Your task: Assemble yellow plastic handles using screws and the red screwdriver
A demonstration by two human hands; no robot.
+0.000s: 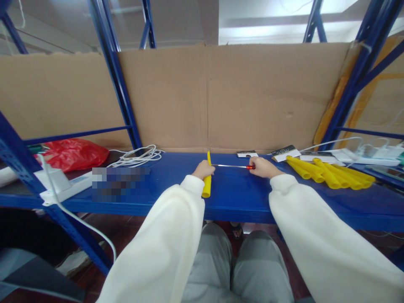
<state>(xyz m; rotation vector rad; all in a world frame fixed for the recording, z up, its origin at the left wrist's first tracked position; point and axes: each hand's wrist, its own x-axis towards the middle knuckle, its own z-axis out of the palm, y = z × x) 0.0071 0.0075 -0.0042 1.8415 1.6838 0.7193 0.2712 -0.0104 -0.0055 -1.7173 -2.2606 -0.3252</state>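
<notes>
My left hand (203, 169) is wrapped round a yellow tapered tube (206, 187), whose wide end faces me and whose thin end points at the back. In my right hand (264, 167) is a screwdriver (232, 166) with a red handle and a long metal shaft. The shaft lies level and points left, its end reaching the fingers of my left hand beside the tube. Whether the tip touches the tube I cannot tell. Most of the handle is hidden in my right hand.
More yellow tubes (331, 174) lie fanned out at the right. Black-and-white cards (285, 153) sit behind them. A cardboard panel (268, 97) closes the back of the blue shelf (240, 206). At left are coiled white cable (142, 156), a power strip (74, 187) and a red bag (75, 153).
</notes>
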